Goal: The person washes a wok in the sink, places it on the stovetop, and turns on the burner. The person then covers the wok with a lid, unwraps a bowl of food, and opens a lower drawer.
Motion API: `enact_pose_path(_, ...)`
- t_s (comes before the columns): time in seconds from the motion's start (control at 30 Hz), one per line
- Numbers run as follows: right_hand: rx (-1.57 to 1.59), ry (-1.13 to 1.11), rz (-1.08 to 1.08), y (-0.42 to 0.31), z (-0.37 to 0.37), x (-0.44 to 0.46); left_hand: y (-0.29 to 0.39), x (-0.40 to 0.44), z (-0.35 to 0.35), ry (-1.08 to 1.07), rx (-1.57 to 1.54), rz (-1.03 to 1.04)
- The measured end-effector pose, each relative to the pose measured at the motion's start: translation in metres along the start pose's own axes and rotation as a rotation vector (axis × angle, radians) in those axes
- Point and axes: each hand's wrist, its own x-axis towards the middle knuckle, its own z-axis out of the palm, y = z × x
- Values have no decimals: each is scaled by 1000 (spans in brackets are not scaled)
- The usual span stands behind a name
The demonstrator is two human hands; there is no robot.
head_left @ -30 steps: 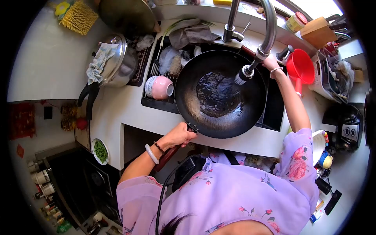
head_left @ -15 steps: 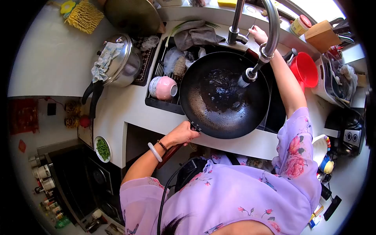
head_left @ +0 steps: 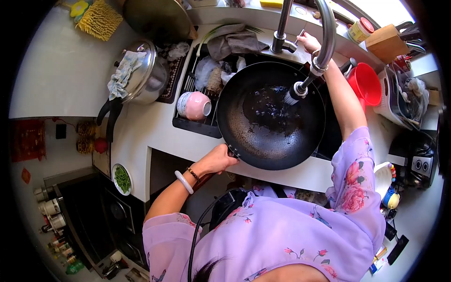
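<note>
The black pan (head_left: 249, 148) sits over the sink (head_left: 197, 129), ahead and to the right of your left hand (head_left: 219, 159), its inside facing up. A dark, bubbly pool of water (head_left: 270, 115) lies in the middle. The spray head (head_left: 298, 90) points down into the pan, nearer to you than your right hand (head_left: 309, 43); whether water is flowing is hard to tell.

The step in hand looks like managing the water at the tap while you steady the pan beneath it. As I judge it, a next move on the lever (head_left: 299, 34) calls for light fingertips on your right and a firm left grip, since a tilt could spill the pool.

Your left arm bends at the elbow, its forearm running forward and inward, and the fingers wrap snugly around the pan's handle (head_left: 197, 184). Your right arm stretches well forward past the pan's right side; thumb and fingers draw narrow on the lever, with the wrist partly behind the spout.

Ahead and left of your left hand lies a pink bowl (head_left: 195, 105), with a lidded pot (head_left: 148, 87) farther out that way. Some green vegetables (head_left: 123, 179) are left of that same hand. A red scoop (head_left: 367, 85) stands right of your right hand and closer to you; a grey cloth (head_left: 235, 43) lies to its left.
</note>
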Motion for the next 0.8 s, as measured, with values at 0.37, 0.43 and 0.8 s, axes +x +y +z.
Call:
enact_pose_path(0.37, 24, -69, 12, 5, 2, 5, 13, -5, 0, 11, 55, -9)
enact_pose_path(0.43, 37, -72, 17, 4, 1, 4, 9, -2, 0, 9, 62, -7)
enact_pose_path(0.8, -119, -22, 78, -6, 5, 16, 6, -2, -1, 10, 108, 16)
